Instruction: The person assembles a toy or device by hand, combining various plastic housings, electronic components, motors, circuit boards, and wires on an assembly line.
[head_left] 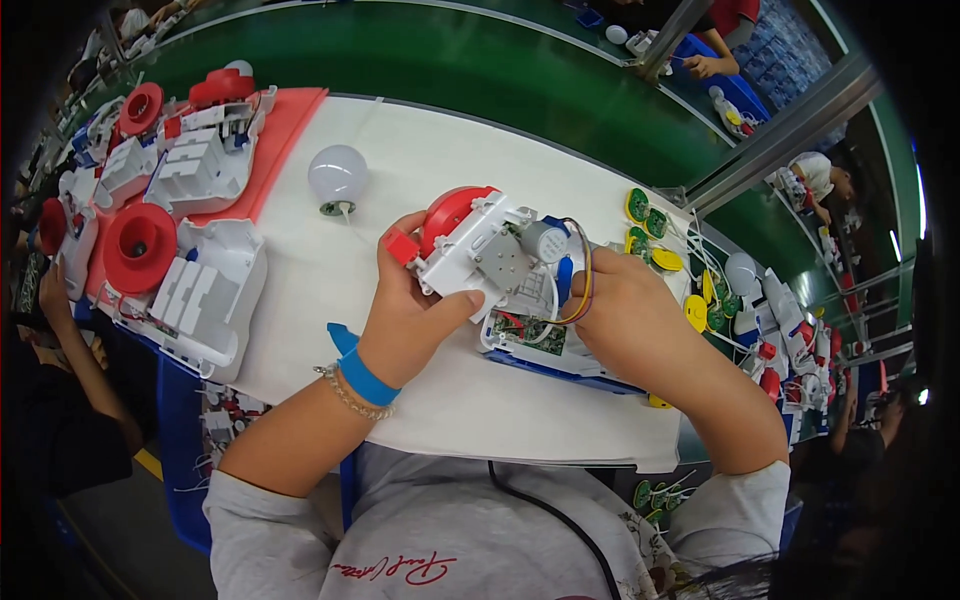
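In my left hand [425,300] is a white plastic housing [480,255] with a red funnel-shaped part [452,212] on its far side, raised and tilted above the table. The fingers and thumb grip its left end. A silver round motor [544,242] sits on its right part. My right hand [620,305] is closed at the housing's right end, beside a loop of coloured wires [586,255] and a blue piece [565,275]; its fingertips are partly hidden. Underneath lies an open white and blue housing [570,362] with a green circuit board [545,338] inside.
A white bulb [338,178] stands on the white table [420,130]. Several grey-white housings with red funnels [138,248] cover the left side, partly on a red sheet [290,120]. Small green boards [637,206] with white wires lie at right. A metal post [790,125] rises beyond; other people work nearby.
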